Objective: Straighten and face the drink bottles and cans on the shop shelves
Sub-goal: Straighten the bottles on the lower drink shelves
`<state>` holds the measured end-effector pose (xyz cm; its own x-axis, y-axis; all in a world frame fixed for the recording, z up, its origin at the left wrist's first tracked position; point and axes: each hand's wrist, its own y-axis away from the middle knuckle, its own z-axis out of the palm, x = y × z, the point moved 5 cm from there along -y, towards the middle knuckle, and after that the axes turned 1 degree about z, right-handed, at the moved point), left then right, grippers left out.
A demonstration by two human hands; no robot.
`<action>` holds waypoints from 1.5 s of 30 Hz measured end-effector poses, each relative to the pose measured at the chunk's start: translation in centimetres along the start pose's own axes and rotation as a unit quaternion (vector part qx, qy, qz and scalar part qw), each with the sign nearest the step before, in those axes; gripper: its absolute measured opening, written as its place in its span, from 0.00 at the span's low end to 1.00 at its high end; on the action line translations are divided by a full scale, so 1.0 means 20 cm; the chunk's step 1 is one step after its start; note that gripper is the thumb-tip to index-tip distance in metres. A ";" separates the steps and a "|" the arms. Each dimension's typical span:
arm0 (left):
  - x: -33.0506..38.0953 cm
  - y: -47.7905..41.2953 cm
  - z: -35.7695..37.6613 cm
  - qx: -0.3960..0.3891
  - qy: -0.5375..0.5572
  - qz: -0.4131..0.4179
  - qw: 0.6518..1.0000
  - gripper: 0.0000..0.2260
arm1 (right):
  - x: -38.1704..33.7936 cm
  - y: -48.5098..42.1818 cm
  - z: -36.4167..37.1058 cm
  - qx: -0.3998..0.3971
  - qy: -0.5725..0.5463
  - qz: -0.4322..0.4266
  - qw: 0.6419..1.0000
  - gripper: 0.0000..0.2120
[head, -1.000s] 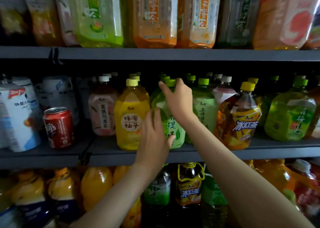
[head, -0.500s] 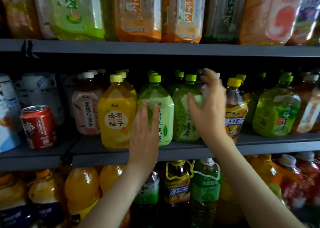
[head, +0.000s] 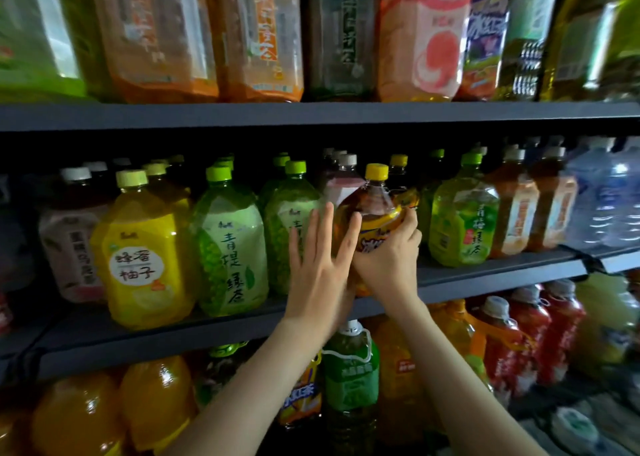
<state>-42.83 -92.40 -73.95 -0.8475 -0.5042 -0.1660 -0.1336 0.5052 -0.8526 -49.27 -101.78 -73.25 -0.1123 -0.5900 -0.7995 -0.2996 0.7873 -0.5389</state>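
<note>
Firmly, the right grip [head: 388,265] clasps the tilted iced-tea bottle [head: 375,209], the left grip [head: 318,265] straight-fingered against its side; best stood upright, label outward, before release.

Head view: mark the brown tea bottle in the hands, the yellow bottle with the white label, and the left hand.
brown tea bottle [head: 373,209], head view, on its brown shoulder under the cap.
yellow bottle [head: 136,265], head view, on its white label.
left hand [head: 317,272], head view, on the hand's back.
</note>
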 end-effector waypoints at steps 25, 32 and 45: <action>0.23 -0.05 0.11 -0.035 0.157 0.031 0.986 0.25 | 0.28 -0.30 -0.22 0.005 0.140 -0.056 0.989 0.45; 0.56 0.69 0.00 -0.257 0.357 0.076 0.895 0.18 | 0.57 0.43 -0.38 -0.137 0.170 -0.032 0.975 0.30; 0.25 1.37 -0.12 -0.575 0.333 0.037 0.746 0.17 | 0.60 1.27 -0.12 -0.381 0.074 -0.038 0.921 0.15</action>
<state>-51.99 -79.34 -96.94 -0.8902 -0.1792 0.4189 -0.1023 0.9745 0.1995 -60.45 -89.24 -95.90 -0.1744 -0.7002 -0.6923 -0.8835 0.4218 -0.2040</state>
